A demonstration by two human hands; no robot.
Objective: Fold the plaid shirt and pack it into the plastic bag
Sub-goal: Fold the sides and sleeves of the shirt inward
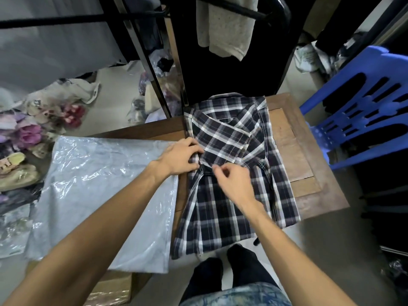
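The dark blue and white plaid shirt point(234, 191) lies face down on the small wooden table point(309, 173), sides folded inward, its hem hanging over the near edge. My left hand point(183, 156) grips a fold of the shirt's left edge near the middle. Just right of it, my right hand point(234, 182) pinches the end of a folded-in sleeve at the shirt's centre. A clear plastic bag point(106, 195) holding a grey garment lies flat to the left of the shirt, touching its edge.
A blue plastic chair point(362, 115) stands at the right of the table. Black clothing and a grey towel point(225, 29) hang behind it. Bagged shoes and clothes point(28, 133) pile up on the floor at the left. My legs point(231, 274) are below the table.
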